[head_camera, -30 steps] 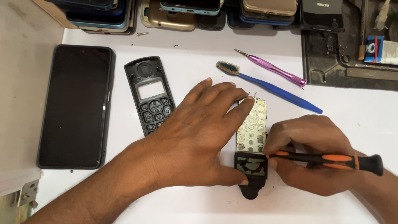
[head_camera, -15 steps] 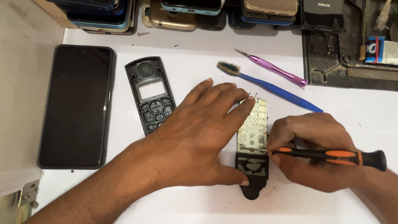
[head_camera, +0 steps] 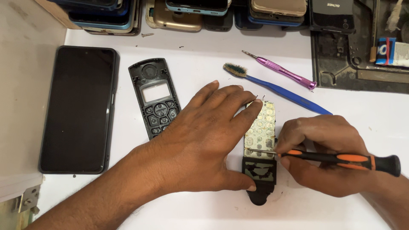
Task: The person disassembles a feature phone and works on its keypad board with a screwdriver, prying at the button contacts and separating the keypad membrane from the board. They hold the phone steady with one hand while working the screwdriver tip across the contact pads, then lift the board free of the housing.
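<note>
An opened handset's circuit board [head_camera: 260, 130] with a small dark display [head_camera: 259, 169] lies on the white table. My left hand [head_camera: 204, 136] lies flat beside it, fingertips on the board's top left corner and thumb against the display's lower left edge. My right hand [head_camera: 326, 155] grips a black and orange screwdriver [head_camera: 341, 158] held level; its metal tip touches the board just above the display. The handset's black front cover [head_camera: 155, 98] lies face down to the left of my left hand.
A large black smartphone [head_camera: 79, 108] lies at the left. A blue brush [head_camera: 277, 88] and a pink screwdriver [head_camera: 279, 69] lie behind the board. Several phones [head_camera: 183, 10] line the back edge. A dark tray [head_camera: 360, 64] sits at the back right.
My right hand with the screwdriver has shifted slightly; the tip now rests on the board just above the display. My left hand stays where it was.
</note>
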`<act>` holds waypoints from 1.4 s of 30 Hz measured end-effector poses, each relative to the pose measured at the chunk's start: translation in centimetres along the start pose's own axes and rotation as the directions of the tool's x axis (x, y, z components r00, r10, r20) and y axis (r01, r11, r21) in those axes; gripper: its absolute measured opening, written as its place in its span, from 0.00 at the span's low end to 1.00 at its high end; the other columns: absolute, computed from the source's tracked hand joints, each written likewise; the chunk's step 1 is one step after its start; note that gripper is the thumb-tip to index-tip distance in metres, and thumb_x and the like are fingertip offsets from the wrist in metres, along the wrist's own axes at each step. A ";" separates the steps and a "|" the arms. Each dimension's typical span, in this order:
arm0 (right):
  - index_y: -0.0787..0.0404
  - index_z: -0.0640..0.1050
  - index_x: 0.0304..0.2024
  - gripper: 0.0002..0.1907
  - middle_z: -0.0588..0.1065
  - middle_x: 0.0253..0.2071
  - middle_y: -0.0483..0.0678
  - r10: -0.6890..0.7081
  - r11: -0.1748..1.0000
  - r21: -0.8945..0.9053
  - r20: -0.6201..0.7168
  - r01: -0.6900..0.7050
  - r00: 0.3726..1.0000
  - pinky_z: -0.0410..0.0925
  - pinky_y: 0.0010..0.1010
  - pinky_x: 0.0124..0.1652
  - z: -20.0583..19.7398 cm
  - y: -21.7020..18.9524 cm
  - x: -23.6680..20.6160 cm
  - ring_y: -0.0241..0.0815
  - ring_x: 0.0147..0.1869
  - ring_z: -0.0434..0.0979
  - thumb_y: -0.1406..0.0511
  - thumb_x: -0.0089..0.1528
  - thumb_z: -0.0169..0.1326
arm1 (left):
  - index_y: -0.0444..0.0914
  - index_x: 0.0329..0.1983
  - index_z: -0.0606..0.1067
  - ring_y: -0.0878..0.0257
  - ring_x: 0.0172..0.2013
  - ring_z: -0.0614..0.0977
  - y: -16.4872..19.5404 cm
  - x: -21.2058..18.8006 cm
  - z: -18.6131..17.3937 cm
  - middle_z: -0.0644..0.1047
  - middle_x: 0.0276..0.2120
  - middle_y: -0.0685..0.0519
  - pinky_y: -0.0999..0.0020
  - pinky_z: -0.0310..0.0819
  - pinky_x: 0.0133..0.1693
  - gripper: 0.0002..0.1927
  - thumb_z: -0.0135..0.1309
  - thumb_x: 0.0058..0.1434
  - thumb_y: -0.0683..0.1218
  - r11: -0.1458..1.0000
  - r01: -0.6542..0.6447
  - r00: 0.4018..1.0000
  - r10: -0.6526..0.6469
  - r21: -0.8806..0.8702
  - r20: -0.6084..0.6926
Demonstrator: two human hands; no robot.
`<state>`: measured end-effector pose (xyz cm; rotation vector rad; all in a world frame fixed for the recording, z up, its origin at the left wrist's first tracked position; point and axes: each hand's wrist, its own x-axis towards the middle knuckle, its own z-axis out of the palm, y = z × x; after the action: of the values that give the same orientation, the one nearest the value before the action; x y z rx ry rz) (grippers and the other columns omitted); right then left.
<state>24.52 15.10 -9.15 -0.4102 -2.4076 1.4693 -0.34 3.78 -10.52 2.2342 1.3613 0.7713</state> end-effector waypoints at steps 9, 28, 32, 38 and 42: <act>0.61 0.78 0.31 0.07 0.78 0.26 0.43 0.027 0.999 -0.021 0.010 -0.027 1.000 0.60 0.26 0.23 -0.1 0.1 -0.1 0.31 0.23 0.75 0.76 0.52 0.59 | 0.23 0.67 0.63 0.35 0.69 0.60 -0.1 0.0 -0.1 0.65 0.63 0.27 0.33 0.44 0.68 0.61 0.73 0.42 0.67 1.000 -0.002 1.000 0.002 0.006 -0.003; 0.60 0.78 0.32 0.09 0.79 0.27 0.42 -0.009 0.996 -0.086 -0.022 0.007 1.000 0.60 0.25 0.23 -0.3 0.4 -0.1 0.30 0.24 0.74 0.75 0.52 0.61 | 0.23 0.68 0.62 0.35 0.69 0.60 -0.1 0.0 0.0 0.65 0.62 0.27 0.33 0.44 0.68 0.62 0.72 0.42 0.68 1.000 0.002 1.000 -0.003 0.022 0.005; 0.59 0.78 0.33 0.09 0.78 0.27 0.41 0.010 0.996 -0.091 -0.055 -0.015 0.998 0.61 0.24 0.24 -0.2 0.5 -0.2 0.30 0.25 0.74 0.75 0.53 0.60 | 0.23 0.68 0.62 0.35 0.69 0.60 -0.1 0.0 0.0 0.65 0.63 0.28 0.33 0.44 0.68 0.62 0.72 0.42 0.67 1.000 0.002 1.000 -0.002 0.021 0.007; 0.58 0.79 0.33 0.07 0.77 0.28 0.41 0.042 0.985 -0.167 -0.077 -0.054 0.996 0.57 0.23 0.22 -0.1 0.7 -0.3 0.28 0.22 0.71 0.72 0.54 0.63 | 0.24 0.68 0.62 0.35 0.69 0.60 0.0 0.0 -0.1 0.65 0.63 0.28 0.33 0.44 0.68 0.61 0.72 0.42 0.67 1.000 0.007 1.000 -0.008 0.020 0.007; 0.58 0.79 0.33 0.06 0.77 0.29 0.42 0.055 0.985 -0.156 -0.087 -0.068 0.995 0.56 0.23 0.22 -0.1 0.8 -0.3 0.28 0.22 0.69 0.72 0.56 0.63 | 0.24 0.68 0.62 0.36 0.69 0.60 0.0 0.0 -0.1 0.65 0.63 0.29 0.33 0.44 0.68 0.61 0.72 0.42 0.67 1.000 0.008 1.000 -0.009 0.023 0.006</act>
<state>24.88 15.41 -9.84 -0.5747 -2.4743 1.2621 -0.43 3.80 -10.46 2.2451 1.3826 0.7488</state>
